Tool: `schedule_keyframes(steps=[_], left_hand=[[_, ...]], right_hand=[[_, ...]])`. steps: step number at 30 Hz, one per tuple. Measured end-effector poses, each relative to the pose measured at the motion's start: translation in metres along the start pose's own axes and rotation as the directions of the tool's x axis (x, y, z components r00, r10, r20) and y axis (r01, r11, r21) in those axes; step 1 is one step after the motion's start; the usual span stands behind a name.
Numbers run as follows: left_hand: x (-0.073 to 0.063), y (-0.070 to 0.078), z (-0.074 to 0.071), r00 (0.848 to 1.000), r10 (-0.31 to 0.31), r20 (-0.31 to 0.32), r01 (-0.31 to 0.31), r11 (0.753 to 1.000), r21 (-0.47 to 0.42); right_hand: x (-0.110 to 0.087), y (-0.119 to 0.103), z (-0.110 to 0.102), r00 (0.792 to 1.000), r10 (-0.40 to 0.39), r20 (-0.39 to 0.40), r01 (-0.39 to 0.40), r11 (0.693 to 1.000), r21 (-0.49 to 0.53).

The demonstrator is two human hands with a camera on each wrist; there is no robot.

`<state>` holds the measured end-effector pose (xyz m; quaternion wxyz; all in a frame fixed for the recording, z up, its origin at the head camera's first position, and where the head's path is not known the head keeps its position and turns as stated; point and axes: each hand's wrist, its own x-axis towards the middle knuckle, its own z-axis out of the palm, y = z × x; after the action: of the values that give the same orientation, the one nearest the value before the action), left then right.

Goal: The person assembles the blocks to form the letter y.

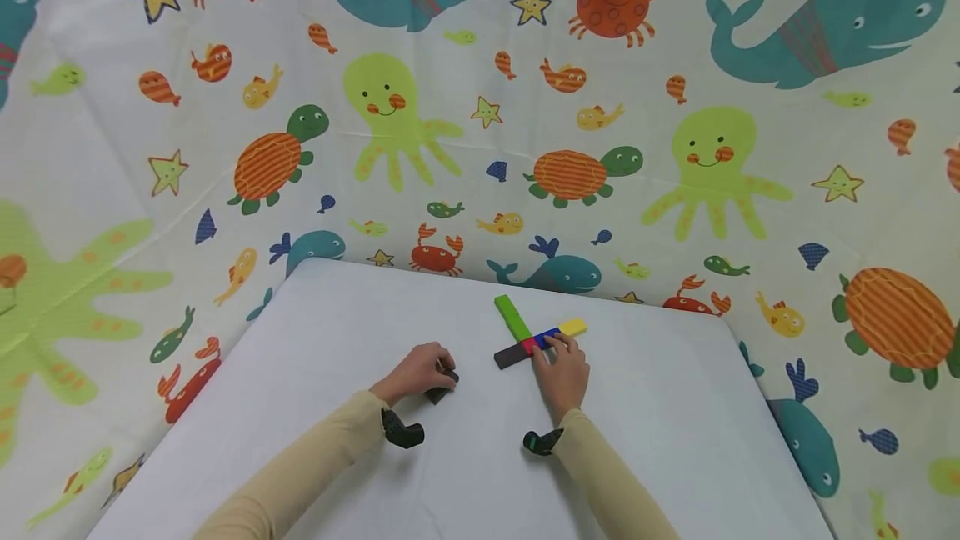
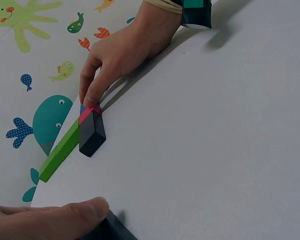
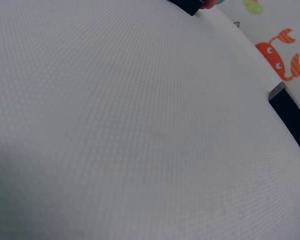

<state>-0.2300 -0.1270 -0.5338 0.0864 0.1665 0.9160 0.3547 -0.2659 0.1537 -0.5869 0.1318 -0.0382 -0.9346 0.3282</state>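
In the head view my left hand [image 1: 422, 370] grips a dark block [image 1: 438, 394] low over the white table. The same dark block [image 2: 111, 229] shows partly at the bottom of the left wrist view. To the right, my right hand [image 1: 566, 375] pinches a blue block [image 1: 546, 338], its thumb beside a small red block [image 1: 529, 346]. Around the red block lie a green block [image 1: 513, 317], a second dark block [image 1: 512, 355] and, past the blue one, a yellow block [image 1: 573, 327]. The right hand hides part of the blue block.
The white tabletop [image 1: 480, 473] lies under both hands. Behind it hangs a cloth [image 1: 465, 148] printed with sea animals, close to the table's back edge. Each wrist carries a dark device, such as the left one [image 1: 402, 430].
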Motion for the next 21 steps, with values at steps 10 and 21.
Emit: schedule_keyframes(steps=[10, 21], left_hand=[[-0.005, -0.01, -0.016, 0.986, -0.011, 0.167, 0.036, 0.988, -0.148], [-0.015, -0.025, -0.031, 0.903, 0.174, 0.393, -0.097, 0.973, -0.208]], right_hand=[[-0.002, -0.001, 0.002, 0.999, -0.025, -0.028, 0.025, 1.0, -0.008], [0.0, -0.001, 0.002, 0.998, -0.027, -0.051, 0.027, 1.0, 0.001]])
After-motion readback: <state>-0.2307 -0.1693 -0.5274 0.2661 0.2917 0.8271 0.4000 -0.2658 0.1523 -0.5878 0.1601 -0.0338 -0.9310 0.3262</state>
